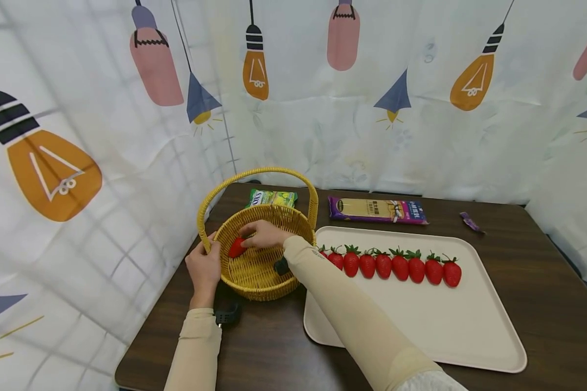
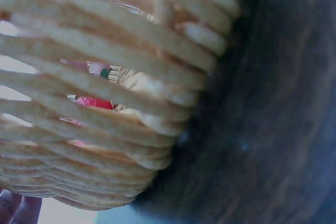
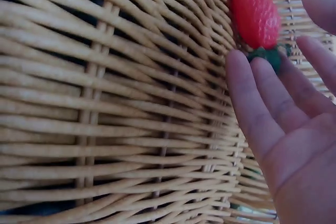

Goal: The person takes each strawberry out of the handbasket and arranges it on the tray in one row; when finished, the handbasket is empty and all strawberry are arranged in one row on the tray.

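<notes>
A yellow woven basket (image 1: 261, 290) with a tall arched handle stands on the left of the table. My left hand (image 1: 205, 269) grips it at the left rim, by the foot of the handle. In the left wrist view the basket's weave (image 2: 105, 124) fills much of the frame, with fingertips (image 2: 23, 211) at the lower left. Inside the basket, my right hand (image 3: 294, 114) has its fingers extended and the thumb apart. A red strawberry (image 3: 255, 11) lies against the basket's inner wall, its green leaves at the fingertips.
A cream tray (image 1: 411, 326) to the right bears a row of several strawberries (image 1: 400, 267), partly behind my right forearm. Along the back lie a green packet (image 1: 274, 198), a purple-and-yellow pasta packet (image 1: 378, 210) and a small purple wrapper (image 1: 471, 222). Patterned curtains enclose the table.
</notes>
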The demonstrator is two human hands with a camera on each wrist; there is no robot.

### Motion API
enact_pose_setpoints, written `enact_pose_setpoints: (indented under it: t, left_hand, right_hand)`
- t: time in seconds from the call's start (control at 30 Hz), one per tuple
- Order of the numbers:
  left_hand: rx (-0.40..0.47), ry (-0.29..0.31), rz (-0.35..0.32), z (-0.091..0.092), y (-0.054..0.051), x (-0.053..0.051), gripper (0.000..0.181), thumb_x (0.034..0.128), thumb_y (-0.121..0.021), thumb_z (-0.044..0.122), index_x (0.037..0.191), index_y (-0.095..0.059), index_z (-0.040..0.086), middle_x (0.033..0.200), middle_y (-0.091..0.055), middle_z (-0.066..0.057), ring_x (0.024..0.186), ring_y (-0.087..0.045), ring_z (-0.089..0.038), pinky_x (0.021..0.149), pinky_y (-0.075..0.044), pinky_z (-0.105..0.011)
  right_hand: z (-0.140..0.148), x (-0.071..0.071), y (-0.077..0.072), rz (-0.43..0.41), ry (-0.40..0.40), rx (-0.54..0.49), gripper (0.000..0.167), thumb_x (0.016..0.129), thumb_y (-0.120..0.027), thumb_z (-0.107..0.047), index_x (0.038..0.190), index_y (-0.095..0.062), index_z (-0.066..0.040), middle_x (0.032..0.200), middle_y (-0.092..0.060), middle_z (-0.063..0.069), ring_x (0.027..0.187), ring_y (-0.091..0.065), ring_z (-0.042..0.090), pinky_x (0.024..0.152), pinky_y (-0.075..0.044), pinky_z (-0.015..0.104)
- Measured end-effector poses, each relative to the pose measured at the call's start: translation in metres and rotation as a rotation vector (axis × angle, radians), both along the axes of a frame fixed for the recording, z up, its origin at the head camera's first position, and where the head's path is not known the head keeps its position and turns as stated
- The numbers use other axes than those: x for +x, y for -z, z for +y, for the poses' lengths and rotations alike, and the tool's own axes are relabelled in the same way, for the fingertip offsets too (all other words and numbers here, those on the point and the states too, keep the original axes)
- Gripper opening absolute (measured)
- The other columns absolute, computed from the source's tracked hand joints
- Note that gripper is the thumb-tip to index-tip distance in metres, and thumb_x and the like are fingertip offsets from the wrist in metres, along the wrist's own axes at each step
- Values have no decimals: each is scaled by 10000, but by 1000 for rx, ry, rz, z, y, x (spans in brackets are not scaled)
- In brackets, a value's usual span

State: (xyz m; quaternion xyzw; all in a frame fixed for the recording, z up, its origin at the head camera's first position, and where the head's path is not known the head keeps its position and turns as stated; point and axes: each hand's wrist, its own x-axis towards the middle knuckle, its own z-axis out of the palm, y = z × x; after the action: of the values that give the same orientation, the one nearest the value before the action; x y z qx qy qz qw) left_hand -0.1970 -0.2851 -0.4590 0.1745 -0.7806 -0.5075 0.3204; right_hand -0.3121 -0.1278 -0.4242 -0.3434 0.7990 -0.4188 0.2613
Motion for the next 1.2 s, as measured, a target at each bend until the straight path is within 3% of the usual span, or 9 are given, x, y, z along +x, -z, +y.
enact_pose_setpoints:
  t: [0.07, 0.27, 0.47, 0.6, 0.73, 0.83, 1.03, 1.2]
  left_hand:
    - [-1, -3, 2, 0, 0, 0, 315, 960, -545, 194, 1207, -708, 84, 1136, -709, -123, 868, -625, -217, 575, -438, -101]
    - [-13, -10, 12, 1, 1, 0, 309, 954, -553, 177, 1196, -711, 66, 1123, -713, -128, 893, -627, -222, 613, -428, -99]
    - [-16, -28, 17, 0, 3, -1, 289, 948, -570, 187, 1156, -732, 68, 1108, -721, -112, 872, -633, -216, 604, -436, -98]
    - [-13, -27, 19, -1, 2, -1, 283, 944, -567, 174, 1142, -737, 64, 1113, -720, -106, 872, -628, -208, 590, -436, -101]
    - [-29, -18, 30, 0, -1, -2, 287, 939, -560, 160, 1139, -737, 55, 1111, -721, -105, 949, -650, -222, 662, -426, -91]
    - [-46, -23, 44, 1, -2, -3, 276, 932, -563, 141, 1114, -745, 40, 1090, -726, -110, 965, -661, -226, 685, -416, -91]
    - [-52, -30, 49, 1, -1, -3, 279, 941, -558, 151, 1119, -744, 42, 1071, -730, -117, 947, -666, -227, 690, -418, -100]
    - [-37, -30, 49, 0, 0, -3, 288, 949, -561, 175, 1145, -736, 58, 1078, -729, -111, 938, -657, -205, 689, -423, -123]
  right_hand:
    - [-2, 1, 0, -41, -11, -10, 487, 951, -638, -191, 1408, -525, -68, 1396, -549, 74, 1107, -616, 170, 822, -538, 301]
    - [-6, 6, -1, -31, -38, 16, 488, 936, -656, -195, 1393, -541, -66, 1376, -566, 63, 1149, -586, 154, 823, -531, 287]
    - [-11, 12, 3, -183, -86, -31, 520, 906, -688, -155, 1395, -539, -61, 1366, -571, 67, 1089, -618, 132, 832, -541, 311]
    - [-14, 17, 4, -159, -144, -11, 515, 878, -709, -133, 1366, -566, -54, 1322, -604, 58, 1012, -630, 86, 810, -540, 279]
    - [-15, 21, 4, -154, -183, 13, 499, 858, -721, -86, 1335, -588, -29, 1292, -625, 80, 979, -637, 94, 785, -541, 265]
    - [-15, 22, 5, -177, -200, 16, 483, 844, -732, -58, 1308, -605, -21, 1265, -638, 85, 999, -625, 98, 788, -538, 259]
    - [-13, 24, 5, -140, -229, 43, 480, 819, -752, -42, 1280, -621, -24, 1234, -645, 52, 1095, -585, 122, 838, -494, 220]
    - [-12, 25, 5, -124, -246, 79, 461, 813, -760, -54, 1256, -633, -38, 1172, -653, 4, 1052, -584, 98, 846, -475, 205]
